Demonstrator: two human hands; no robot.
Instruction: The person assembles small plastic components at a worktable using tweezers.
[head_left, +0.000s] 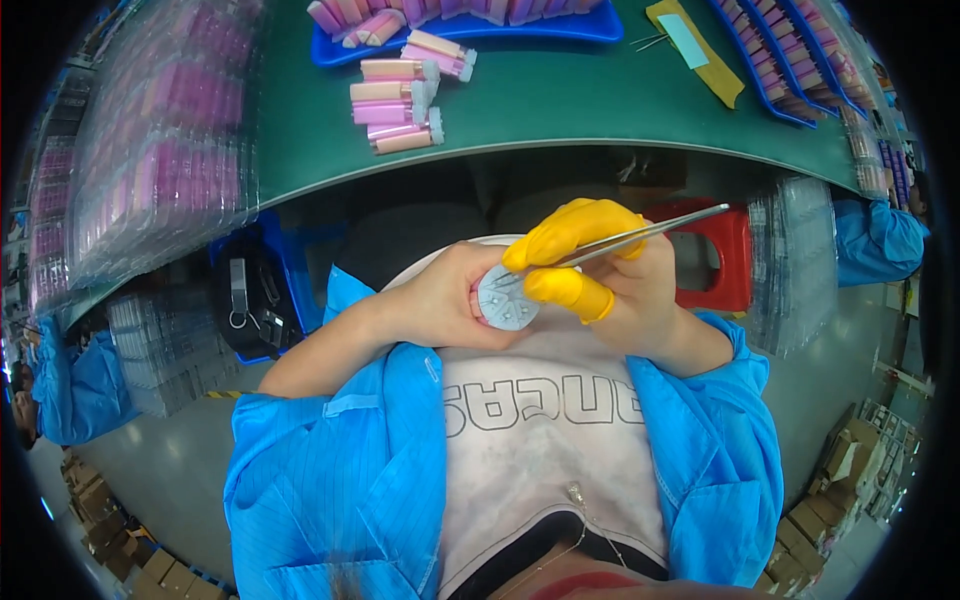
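My left hand (440,297) is wrapped round a pale grey-blue round piece (508,300) in front of my chest. Its flat face is turned up and carries several small clear bumps; a bit of pink shows at its side, and the rest is hidden in my palm. My right hand (640,290), with yellow covers on some fingers, is closed on metal tweezers (655,229). The tweezers' tips point down at the round face; I cannot tell whether they grip anything small there.
Pink and peach pieces with clear ends (395,105) lie on the green table (560,100). Behind them is a blue tray (470,36); more blue trays (790,60) stand at right. A yellow strip (700,55) lies nearby. Stacked clear packs (160,130) rise at left. A red stool (735,260) stands right.
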